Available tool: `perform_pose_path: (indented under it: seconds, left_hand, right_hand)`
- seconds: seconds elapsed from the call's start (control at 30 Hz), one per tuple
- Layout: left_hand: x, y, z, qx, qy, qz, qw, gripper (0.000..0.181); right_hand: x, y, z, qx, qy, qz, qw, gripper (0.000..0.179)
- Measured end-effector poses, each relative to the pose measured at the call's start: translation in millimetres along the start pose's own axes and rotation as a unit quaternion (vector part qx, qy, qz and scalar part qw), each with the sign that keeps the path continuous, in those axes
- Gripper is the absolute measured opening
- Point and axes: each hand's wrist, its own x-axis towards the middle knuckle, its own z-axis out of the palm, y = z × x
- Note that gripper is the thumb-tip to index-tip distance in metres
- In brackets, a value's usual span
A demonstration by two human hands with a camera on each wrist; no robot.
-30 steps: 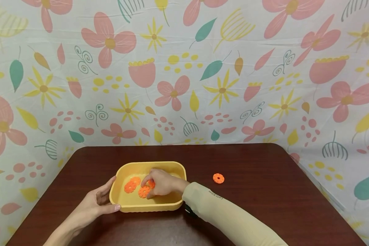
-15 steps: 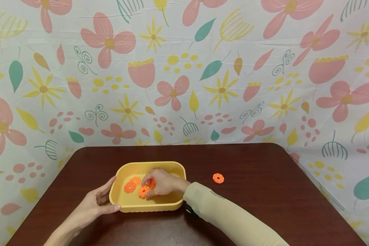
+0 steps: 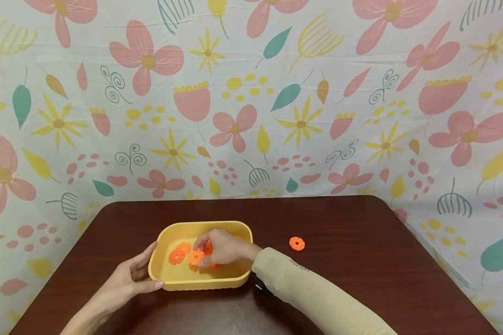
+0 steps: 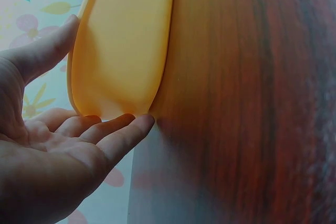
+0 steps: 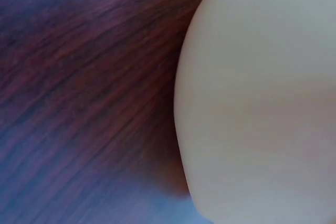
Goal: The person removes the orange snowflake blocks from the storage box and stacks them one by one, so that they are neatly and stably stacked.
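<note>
Pinch grip of the right hand (image 3: 223, 249): curled thumb and fingers nearly closed, holding the edge of 1 notched orange disc (image 3: 195, 257) inside the yellow tray (image 3: 197, 284). Left hand (image 3: 129, 278): parted thumb and fingers hold the tray's left end from outside. Near the pinched disc lie 2 overlapping discs (image 3: 176, 256); further orange pieces (image 3: 209, 247) are partly hidden. Right of the tray, a loose disc (image 3: 296, 244) rests on the dark table (image 3: 339, 223).

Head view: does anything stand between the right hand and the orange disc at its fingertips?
Nothing visible does: the right hand is inside the yellow tray, directly at the orange disc; the left hand holds the tray's left end.
</note>
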Motion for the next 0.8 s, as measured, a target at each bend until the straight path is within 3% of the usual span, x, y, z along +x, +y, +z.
perform_pose_path:
  seconds: [0.8]
  left_hand:
    - [0.0, 1.1, 1.5, 0.002, 0.005, -0.010, 0.9999, 0.101]
  right_hand:
    - [-17.8, -1.2, -12.1, 0.055, 0.034, -0.028, 0.9975, 0.034]
